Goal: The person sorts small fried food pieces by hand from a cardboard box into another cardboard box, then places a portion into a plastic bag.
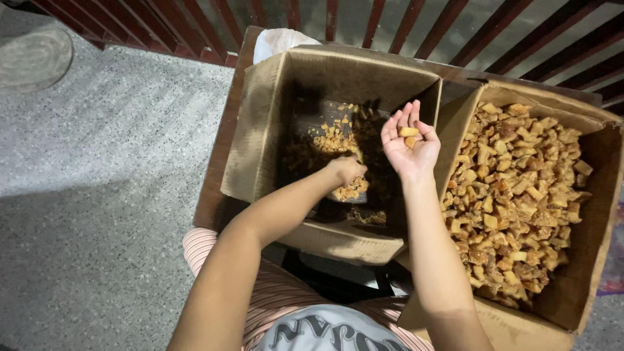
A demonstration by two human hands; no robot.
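Head view: right hand (411, 146) cupping golden pieces (409, 132) between two cardboard boxes (260, 130)

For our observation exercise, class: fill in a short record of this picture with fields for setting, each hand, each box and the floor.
setting: two open cardboard boxes side by side on a low wooden table
left hand: lowered inside the left box, over a few scattered pieces
right hand: palm up, cupping yellow-brown pieces
right box: heaped with golden chunks
floor: speckled grey
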